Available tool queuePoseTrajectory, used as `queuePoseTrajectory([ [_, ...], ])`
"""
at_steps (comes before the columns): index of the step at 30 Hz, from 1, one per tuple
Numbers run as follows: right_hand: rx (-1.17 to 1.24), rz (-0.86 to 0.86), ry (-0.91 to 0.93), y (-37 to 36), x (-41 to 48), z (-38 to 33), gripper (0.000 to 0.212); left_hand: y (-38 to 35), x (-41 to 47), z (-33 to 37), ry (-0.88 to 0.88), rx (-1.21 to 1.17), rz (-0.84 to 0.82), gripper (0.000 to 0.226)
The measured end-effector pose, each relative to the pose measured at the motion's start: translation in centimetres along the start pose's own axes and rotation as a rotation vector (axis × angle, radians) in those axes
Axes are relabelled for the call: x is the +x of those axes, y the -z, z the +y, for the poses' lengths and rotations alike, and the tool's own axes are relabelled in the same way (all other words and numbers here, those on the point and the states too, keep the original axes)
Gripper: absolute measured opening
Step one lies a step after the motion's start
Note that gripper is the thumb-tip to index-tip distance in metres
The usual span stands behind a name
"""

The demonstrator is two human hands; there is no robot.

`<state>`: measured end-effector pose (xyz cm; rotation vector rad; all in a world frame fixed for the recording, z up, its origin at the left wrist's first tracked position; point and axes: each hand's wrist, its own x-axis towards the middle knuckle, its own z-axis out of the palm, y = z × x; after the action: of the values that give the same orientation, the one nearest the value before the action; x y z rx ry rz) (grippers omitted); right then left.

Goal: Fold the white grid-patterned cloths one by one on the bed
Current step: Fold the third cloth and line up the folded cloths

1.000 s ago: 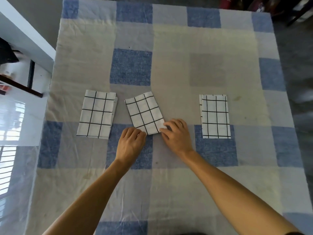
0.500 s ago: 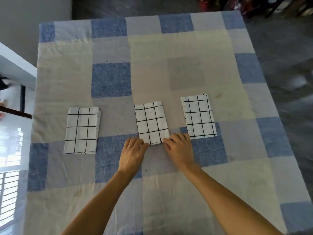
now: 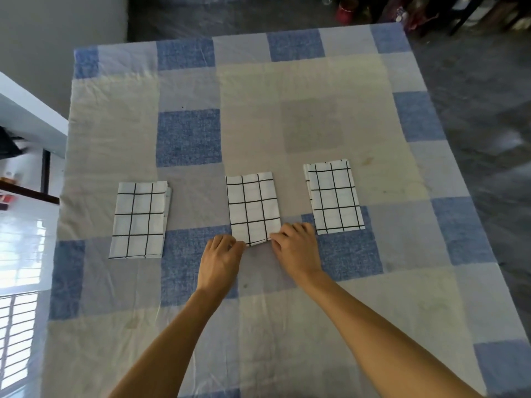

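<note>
Three folded white cloths with black grid lines lie in a row on the bed. The middle cloth (image 3: 253,206) lies upright, its near edge pinched at both corners. My left hand (image 3: 221,259) holds its near left corner and my right hand (image 3: 297,248) holds its near right corner. The left cloth (image 3: 140,219) and the right cloth (image 3: 334,196) lie flat, apart from my hands.
The bed (image 3: 287,124) wears a sheet of blue, grey and cream squares. A white ledge (image 3: 26,110) and glossy floor lie to the left. Dark floor runs along the right, with a red pot (image 3: 344,11) and clutter beyond the far edge.
The middle cloth was turned from a tilt to straight and slid closer to the right cloth, with both hands staying at its near corners. The camera view shifted.
</note>
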<state>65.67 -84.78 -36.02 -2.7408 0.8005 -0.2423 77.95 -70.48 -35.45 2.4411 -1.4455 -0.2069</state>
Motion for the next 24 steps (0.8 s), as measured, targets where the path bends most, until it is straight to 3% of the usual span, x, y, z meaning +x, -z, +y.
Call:
queuePoseTrajectory([
  [3, 0.021, -0.025, -0.015, 0.2, 0.0, 0.0, 0.007, 0.2, -0.2, -0.6, 0.002, -0.081, 0.034, 0.012],
  [6, 0.054, -0.043, 0.034, 0.8, -0.2, -0.9, 0.025, 1.1, -1.2, -2.2, 0.083, -0.092, 0.012, 0.025],
  [8, 0.084, -0.029, 0.074, 0.7, 0.1, -2.4, 0.03, 2.0, -2.2, -4.0, 0.145, -0.054, 0.01, 0.012],
  [17, 0.196, -0.034, 0.216, -3.0, 2.6, -14.8, 0.022, 6.5, -7.4, -14.1, 0.337, 0.062, 0.072, 0.028],
  [24, 0.111, -0.135, 0.201, -5.1, 3.7, -21.2, 0.024, 7.7, -8.1, -19.2, 0.279, 0.105, 0.033, 0.035],
])
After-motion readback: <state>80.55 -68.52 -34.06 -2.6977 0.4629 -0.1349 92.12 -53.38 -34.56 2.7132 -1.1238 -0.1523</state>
